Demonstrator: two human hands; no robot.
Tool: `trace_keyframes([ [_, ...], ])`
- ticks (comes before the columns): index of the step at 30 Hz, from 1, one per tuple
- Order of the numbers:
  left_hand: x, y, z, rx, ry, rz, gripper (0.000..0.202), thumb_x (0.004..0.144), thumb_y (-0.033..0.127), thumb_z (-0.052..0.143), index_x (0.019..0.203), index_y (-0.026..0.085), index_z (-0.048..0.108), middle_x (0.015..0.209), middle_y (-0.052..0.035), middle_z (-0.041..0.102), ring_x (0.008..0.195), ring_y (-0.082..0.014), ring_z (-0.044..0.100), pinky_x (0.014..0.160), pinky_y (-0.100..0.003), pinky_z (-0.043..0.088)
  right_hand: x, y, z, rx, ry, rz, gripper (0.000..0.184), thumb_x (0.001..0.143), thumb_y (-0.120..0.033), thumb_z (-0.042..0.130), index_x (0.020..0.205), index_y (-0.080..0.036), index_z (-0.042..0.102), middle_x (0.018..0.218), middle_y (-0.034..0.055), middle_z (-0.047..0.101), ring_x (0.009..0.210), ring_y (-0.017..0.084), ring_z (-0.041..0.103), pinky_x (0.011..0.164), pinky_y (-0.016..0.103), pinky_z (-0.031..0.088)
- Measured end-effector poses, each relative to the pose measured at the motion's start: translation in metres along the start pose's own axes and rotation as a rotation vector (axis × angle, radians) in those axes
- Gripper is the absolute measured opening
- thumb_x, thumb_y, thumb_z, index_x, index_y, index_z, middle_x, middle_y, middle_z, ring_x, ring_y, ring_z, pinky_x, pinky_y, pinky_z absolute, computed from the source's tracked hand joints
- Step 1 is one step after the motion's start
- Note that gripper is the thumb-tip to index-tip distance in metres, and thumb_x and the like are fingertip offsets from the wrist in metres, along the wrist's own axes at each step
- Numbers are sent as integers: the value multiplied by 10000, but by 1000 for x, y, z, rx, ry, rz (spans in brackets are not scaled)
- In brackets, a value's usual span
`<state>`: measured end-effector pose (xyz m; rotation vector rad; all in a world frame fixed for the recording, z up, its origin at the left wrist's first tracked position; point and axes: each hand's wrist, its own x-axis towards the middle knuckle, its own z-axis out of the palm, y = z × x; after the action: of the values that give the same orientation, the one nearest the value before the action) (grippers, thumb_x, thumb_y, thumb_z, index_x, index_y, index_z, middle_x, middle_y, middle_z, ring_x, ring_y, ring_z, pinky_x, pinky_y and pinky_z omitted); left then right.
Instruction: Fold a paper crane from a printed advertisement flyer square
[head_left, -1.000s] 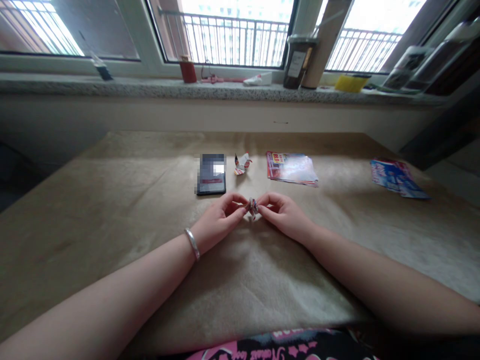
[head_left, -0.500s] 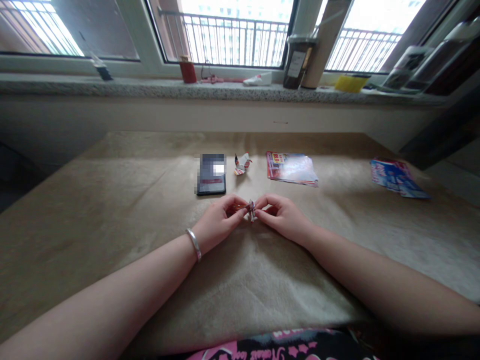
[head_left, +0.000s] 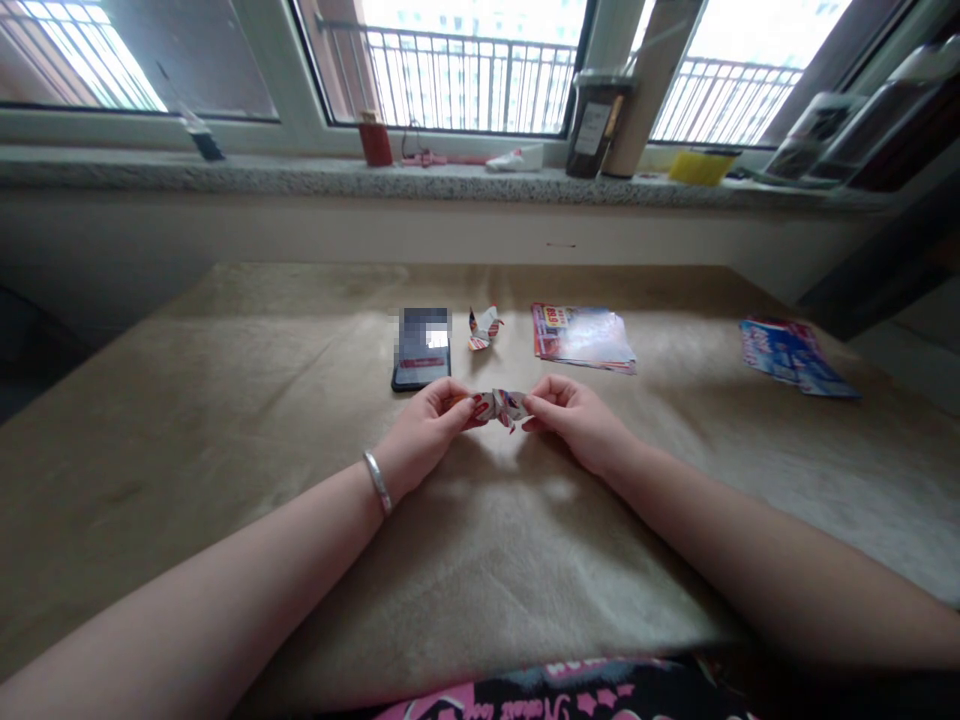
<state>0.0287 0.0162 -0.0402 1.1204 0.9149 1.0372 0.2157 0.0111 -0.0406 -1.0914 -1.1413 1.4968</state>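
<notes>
Between my hands is a small folded origami crane (head_left: 502, 406) of white, red and dark printed paper, its two wings stretched out sideways. My left hand (head_left: 433, 425) pinches the left wing between thumb and fingers. At the other side, my right hand (head_left: 574, 415) grips the right wing the same way. The fingers cover both wing tips. Just beyond, a second folded paper crane (head_left: 485, 330) sits on the table. To its left lies a dark phone (head_left: 421, 350), its screen partly blurred.
A stack of printed leaflets (head_left: 583, 340) lies beyond my right hand. More blue leaflets (head_left: 795, 357) lie far right on the cloth-covered table (head_left: 187, 420). Along the windowsill (head_left: 277, 178) stand a red container (head_left: 375, 140), a dark jar (head_left: 596, 125) and a yellow item (head_left: 703, 167).
My hands have moved apart, the left to the left and the right slightly right. The crane's wings now show spread between them, where before it was bunched narrow.
</notes>
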Motion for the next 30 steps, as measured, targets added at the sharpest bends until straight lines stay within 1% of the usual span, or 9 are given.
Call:
trace_keyframes([
  [3,1,-1,-1,-48,-3,-9,326,633,356,761,716,138,533,703,36,613,701,-92,616,737,-233,512,0,1,0,27,6,0,389,553,-437,784,628,-184,500,620,-41,595,586,83,552,581,226,460],
  [6,0,-1,-1,-42,-12,-19,341,627,363,770,725,136,535,711,33,620,701,-89,616,737,-231,513,0,3,1,-11,5,-12,375,574,-439,772,655,-185,509,628,-44,589,586,83,541,583,229,456],
  [8,-1,0,-1,-29,-23,-29,348,628,367,771,733,134,536,723,28,630,700,-87,615,738,-228,511,0,4,1,-56,-23,-12,350,601,-439,756,697,-184,537,651,-42,599,592,82,537,586,226,448],
  [12,-2,1,-1,-15,-36,-46,352,645,383,759,758,137,535,760,12,644,724,-103,626,761,-250,505,-3,3,2,-188,-113,-30,305,673,-450,699,771,-177,606,723,-10,638,612,89,534,571,221,415],
  [16,-3,4,-1,90,-56,-24,353,654,388,756,802,146,545,790,-4,663,736,-122,630,729,-245,488,-4,1,3,-322,-100,-70,308,708,-471,657,738,-166,624,650,-9,614,540,82,471,513,220,360],
  [20,-3,5,-1,221,-90,-4,331,680,412,733,813,145,589,785,-16,668,722,-140,622,686,-246,475,-4,0,5,-363,-109,-99,278,722,-443,646,734,-167,625,687,-3,633,590,97,516,566,231,389],
  [24,-2,4,-4,274,-107,1,328,705,434,710,807,138,614,771,-24,670,687,-133,607,669,-245,464,-6,-1,6,-403,-108,-86,260,701,-423,667,738,-170,618,704,-5,632,636,116,545,606,242,409],
  [27,-2,5,-5,260,-116,-4,320,703,428,717,759,132,612,748,-23,667,692,-123,603,676,-232,453,-7,-1,5,-415,-117,-91,260,718,-420,655,729,-162,618,695,-5,621,635,114,530,601,237,400],
  [30,-2,6,-5,168,-113,-38,333,675,425,741,713,129,593,738,-25,668,698,-124,610,692,-236,461,-5,0,2,-362,-128,-87,292,722,-448,655,719,-160,612,664,-12,603,607,103,500,583,231,377],
])
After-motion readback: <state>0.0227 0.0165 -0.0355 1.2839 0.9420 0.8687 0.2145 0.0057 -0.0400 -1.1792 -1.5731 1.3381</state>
